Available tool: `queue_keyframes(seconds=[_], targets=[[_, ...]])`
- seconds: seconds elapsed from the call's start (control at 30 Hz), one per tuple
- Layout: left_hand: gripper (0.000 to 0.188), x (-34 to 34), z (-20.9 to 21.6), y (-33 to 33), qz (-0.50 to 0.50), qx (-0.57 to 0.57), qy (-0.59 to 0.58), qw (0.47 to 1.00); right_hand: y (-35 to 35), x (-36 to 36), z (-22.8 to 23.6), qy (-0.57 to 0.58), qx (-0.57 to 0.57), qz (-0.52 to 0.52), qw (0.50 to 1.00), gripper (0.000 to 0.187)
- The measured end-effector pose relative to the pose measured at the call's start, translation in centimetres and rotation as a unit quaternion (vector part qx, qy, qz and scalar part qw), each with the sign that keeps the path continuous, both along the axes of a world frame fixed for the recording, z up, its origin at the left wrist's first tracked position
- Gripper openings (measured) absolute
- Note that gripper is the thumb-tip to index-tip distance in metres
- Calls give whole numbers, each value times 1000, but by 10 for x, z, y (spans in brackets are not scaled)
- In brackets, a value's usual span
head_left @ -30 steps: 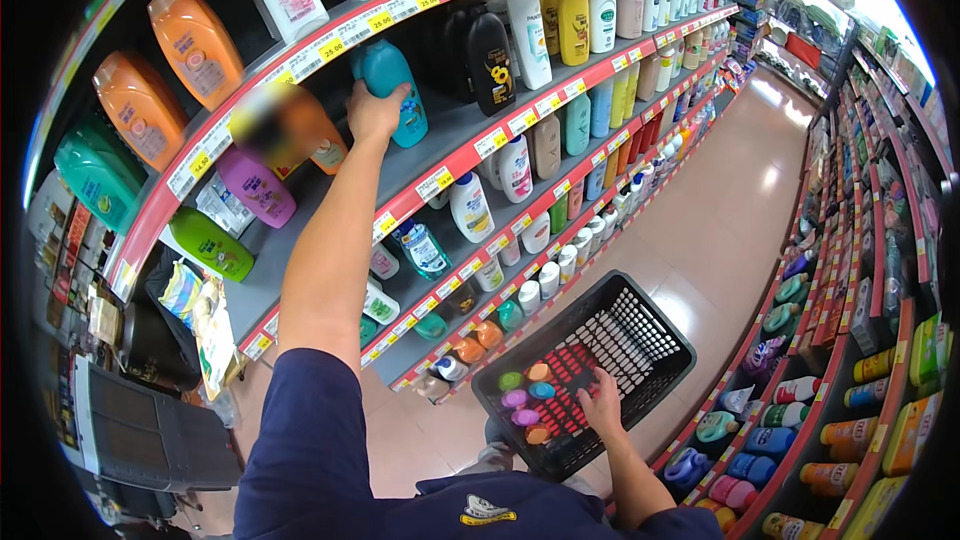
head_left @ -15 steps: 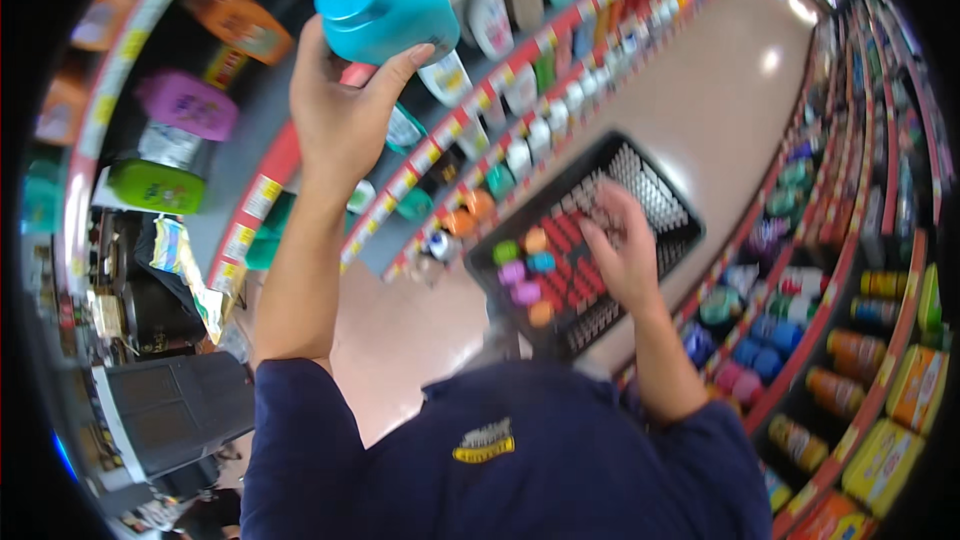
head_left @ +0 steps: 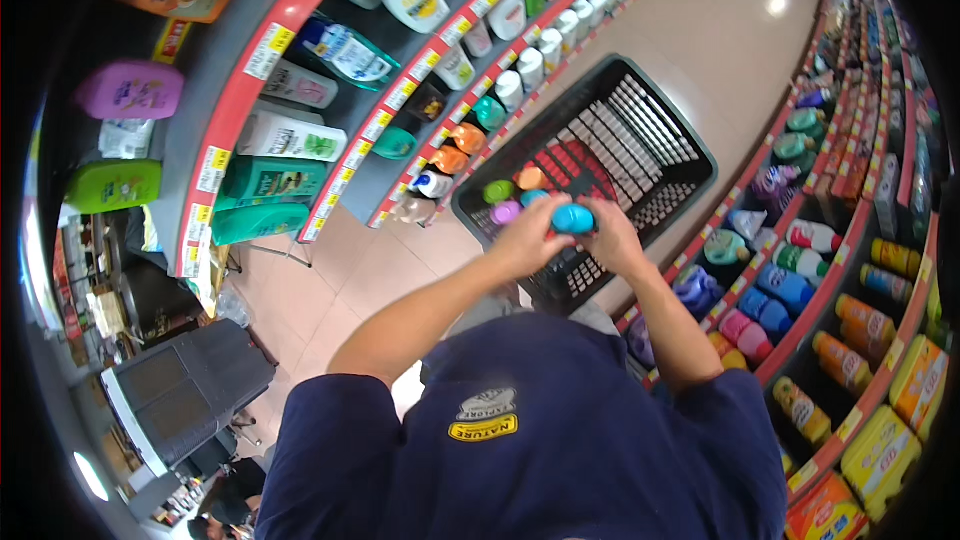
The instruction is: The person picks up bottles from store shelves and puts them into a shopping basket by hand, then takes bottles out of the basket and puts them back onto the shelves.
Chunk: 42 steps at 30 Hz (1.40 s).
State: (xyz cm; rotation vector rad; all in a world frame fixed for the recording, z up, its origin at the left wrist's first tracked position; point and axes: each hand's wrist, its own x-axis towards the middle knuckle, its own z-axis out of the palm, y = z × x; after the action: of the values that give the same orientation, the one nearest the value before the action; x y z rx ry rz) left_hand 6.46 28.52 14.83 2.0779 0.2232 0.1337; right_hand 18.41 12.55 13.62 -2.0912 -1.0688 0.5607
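Observation:
Between my hands, low over the near part of a black shopping basket (head_left: 700, 155), is a turquoise bottle (head_left: 573, 219), seen from its cap end. My left hand (head_left: 528, 240) is closed round its left side. The fingers of my right hand (head_left: 614, 238) curl in against its right side, their tips partly hidden. Other bottles stand upright in the basket: a green-capped one (head_left: 497, 191), an orange-capped one (head_left: 530, 178) and a purple-capped one (head_left: 506, 212). Another blue cap (head_left: 534, 198) shows just past my left fingers.
Shelves of bottles with red price-label edges (head_left: 262, 50) rise on my left. More shelving (head_left: 868, 360) lines the right side. The tiled aisle floor (head_left: 745, 50) runs ahead past the basket. A dark grey bin-like box (head_left: 190, 390) stands behind at lower left.
My left hand has brought the turquoise bottle down from the upper left shelf to the basket. My right hand has closed in on the bottle, and the view has shifted.

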Motion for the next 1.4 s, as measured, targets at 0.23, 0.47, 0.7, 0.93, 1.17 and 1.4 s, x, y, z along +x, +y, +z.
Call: queue_keyframes(seconds=[0.23, 0.47, 0.7, 0.93, 1.17, 1.4], targets=[[38, -1, -56, -14, -14, 61, 166, 984, 1, -22, -96, 11, -115, -36, 993, 57], [32, 0, -92, -12, -8, 136, 243, 960, 30, -31, -132, 93, -125, -73, 985, 55], [38, -8, -94, -24, 10, 126, 264, 956, 31, -38, -168, 116, -74, -62, 989, 55], [42, -13, -94, -31, -26, 139, 275, 951, 22, -40, -198, 108, -68, -36, 991, 63], [42, -14, -96, -39, -9, 150, 264, 953, 25, -35, -189, 142, -149, -43, 978, 62], [48, -15, -92, -50, -26, 155, 243, 957, 21, -20, -173, 165, -212, 6, 963, 80]])
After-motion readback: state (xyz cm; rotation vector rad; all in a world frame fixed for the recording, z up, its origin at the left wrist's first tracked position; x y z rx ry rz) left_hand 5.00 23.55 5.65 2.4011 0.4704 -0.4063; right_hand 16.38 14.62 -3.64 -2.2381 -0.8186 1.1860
